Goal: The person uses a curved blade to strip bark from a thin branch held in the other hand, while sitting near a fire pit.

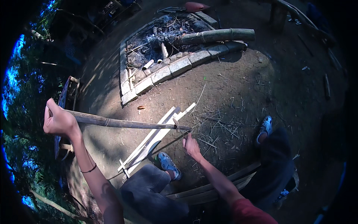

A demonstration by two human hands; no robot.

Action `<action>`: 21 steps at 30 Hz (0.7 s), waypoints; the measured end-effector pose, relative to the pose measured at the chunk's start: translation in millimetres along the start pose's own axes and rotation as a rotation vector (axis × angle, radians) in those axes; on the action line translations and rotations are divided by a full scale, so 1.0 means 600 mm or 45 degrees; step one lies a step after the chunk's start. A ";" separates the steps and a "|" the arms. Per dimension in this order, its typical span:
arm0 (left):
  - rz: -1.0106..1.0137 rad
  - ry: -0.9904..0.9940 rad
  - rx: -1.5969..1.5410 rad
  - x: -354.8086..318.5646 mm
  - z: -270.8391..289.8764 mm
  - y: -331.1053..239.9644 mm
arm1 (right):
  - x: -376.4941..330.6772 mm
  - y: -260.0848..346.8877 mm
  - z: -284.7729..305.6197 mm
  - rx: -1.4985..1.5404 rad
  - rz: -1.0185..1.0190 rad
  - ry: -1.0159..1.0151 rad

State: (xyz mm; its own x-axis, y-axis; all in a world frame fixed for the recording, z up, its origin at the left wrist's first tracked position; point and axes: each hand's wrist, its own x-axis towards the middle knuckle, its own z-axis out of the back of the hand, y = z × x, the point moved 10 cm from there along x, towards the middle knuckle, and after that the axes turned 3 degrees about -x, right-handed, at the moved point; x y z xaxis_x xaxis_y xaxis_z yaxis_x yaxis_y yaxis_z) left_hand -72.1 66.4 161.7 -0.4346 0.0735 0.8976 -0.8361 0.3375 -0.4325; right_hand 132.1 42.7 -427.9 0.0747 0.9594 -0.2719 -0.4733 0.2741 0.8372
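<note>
At the left, my left hand (61, 121) is closed round one end of a long, dark bamboo strip (130, 124) with visible nodes. The strip stretches almost level across in front of me, its other end narrowing near my right hand. My right hand (191, 146) is closed just below that end, holding what looks like a knife; a narrow pointed tip (175, 121) shows at the strip's far edge. Most of the knife is hidden by my fingers and the strip. Beneath the strip lie several pale split bamboo pieces (149, 140), beside my left shoe.
Ahead is a fire pit edged with stone blocks (180, 67), with ash and charred sticks inside. A thick bamboo pole (220, 36) rests across its right side. Thin shavings (223, 127) litter the dirt ground. A low bench-like frame (67, 97) stands left, near foliage.
</note>
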 end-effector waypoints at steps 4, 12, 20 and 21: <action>-0.038 0.125 -0.044 0.026 -0.031 0.045 | -0.024 0.033 0.019 0.129 -0.079 -0.001; -0.075 0.087 -0.149 0.031 -0.037 0.023 | -0.073 0.150 0.050 0.322 0.182 0.064; -0.092 0.104 -0.161 0.016 -0.058 0.020 | 0.023 -0.071 -0.008 0.104 -0.181 -0.034; -0.102 0.145 -0.157 0.024 -0.063 0.037 | -0.014 -0.058 -0.025 0.175 -0.178 0.003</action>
State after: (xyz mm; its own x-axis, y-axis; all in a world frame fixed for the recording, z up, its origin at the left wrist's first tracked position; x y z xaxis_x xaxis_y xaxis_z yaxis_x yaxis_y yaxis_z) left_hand -84.1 110.5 168.0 -0.3217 0.1449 0.9357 -0.8160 0.4588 -0.3516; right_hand 134.8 24.2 -461.7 0.1292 0.9112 -0.3912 -0.3341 0.4114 0.8480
